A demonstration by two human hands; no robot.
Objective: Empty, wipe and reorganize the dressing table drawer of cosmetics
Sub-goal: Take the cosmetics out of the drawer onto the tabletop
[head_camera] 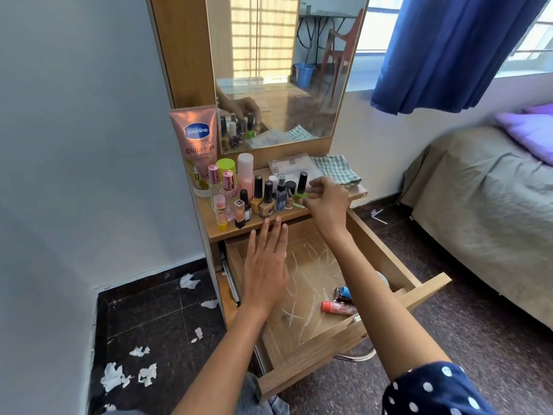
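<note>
Nearest the camera, the right forearm, in a navy sleeve with white polka dots (431, 390), is reaching diagonally across the pulled-out wooden drawer (353, 339). The left forearm is extending straight forward beside it.

The left hand (264, 265) is hovering palm-down over the back left part of the drawer, fingers straight and held close together, gripping nothing. Its fingertips (276, 220) are lying at the front edge of the wooden dressing table top (233, 232); whether they are touching that edge cannot be told.

Inside the drawer, whose floor is showing pale scratch marks, a small tube with a red-orange cap (338, 307) and a dark little bottle with a blue cap (341, 293) are lying near the front right corner, partly hidden by the right forearm.

Farther on, the right hand (327, 199) is pinching a lime-green nail polish bottle with a tall black cap (301, 188) between thumb and fingertips, the remaining fingers curled. The bottle is standing upright at the right end of a cluster of small cosmetic bottles (254, 199) on the table top.

Behind the cluster, a pink Vaseline lotion tube (196, 145) is standing inverted on its cap. A flat clear plastic case (293, 166) and a folded green checked cloth (336, 170) are lying to the right, below the mirror (284, 70).
</note>
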